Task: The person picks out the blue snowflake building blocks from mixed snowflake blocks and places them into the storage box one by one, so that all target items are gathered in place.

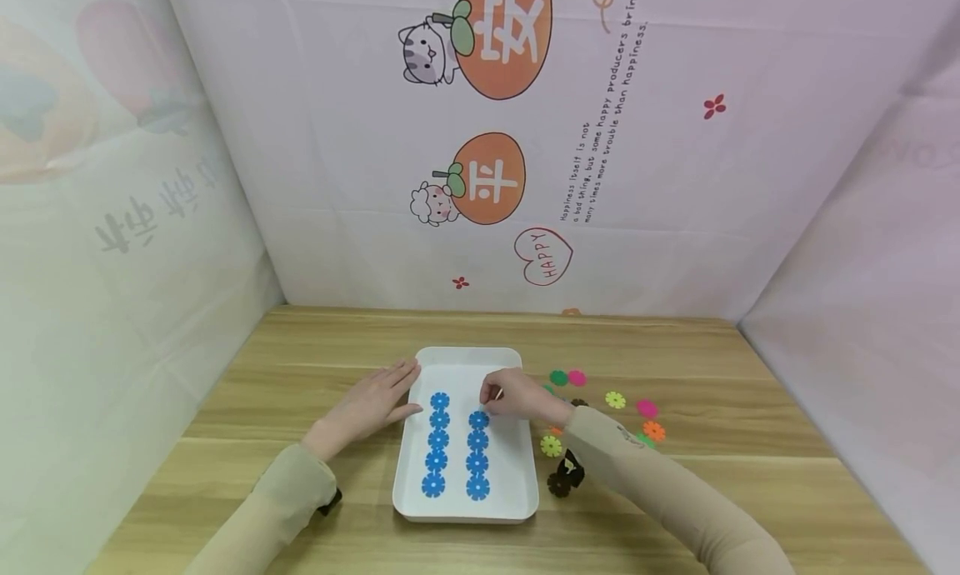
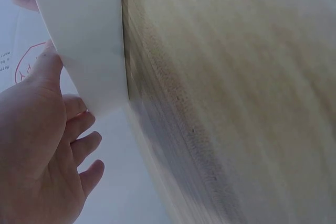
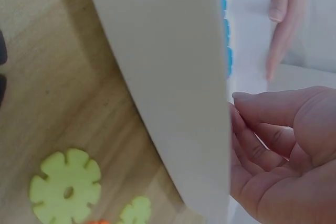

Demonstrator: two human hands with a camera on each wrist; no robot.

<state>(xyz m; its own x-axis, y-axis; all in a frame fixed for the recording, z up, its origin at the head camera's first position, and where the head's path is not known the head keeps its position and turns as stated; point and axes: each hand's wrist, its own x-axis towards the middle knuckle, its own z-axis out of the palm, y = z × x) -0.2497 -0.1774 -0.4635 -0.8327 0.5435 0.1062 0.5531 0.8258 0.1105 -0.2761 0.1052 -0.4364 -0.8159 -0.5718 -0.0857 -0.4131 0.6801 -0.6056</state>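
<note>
In the head view a white tray (image 1: 467,508) holds two columns of blue notched discs. The left column (image 1: 439,439) and the right column (image 1: 477,440) both run lengthwise. My left hand (image 1: 372,400) rests with extended fingers at the tray's left rim, the thumb reaching over its edge; the left wrist view shows the fingers beside the outer wall. Over the tray, my right hand (image 1: 513,393) has its thumb and fingertips brought together at the upper end of the right column. In the right wrist view the tray wall partly hides those fingers, so any disc between them cannot be made out.
Right of the tray lie loose notched discs: yellow (image 1: 551,447), dark brown (image 1: 558,484), orange (image 1: 654,430), pink (image 1: 647,408) and green (image 1: 558,377). My right forearm (image 1: 652,475) crosses above some. Printed white cloth (image 1: 660,225) walls the wooden table (image 1: 337,542).
</note>
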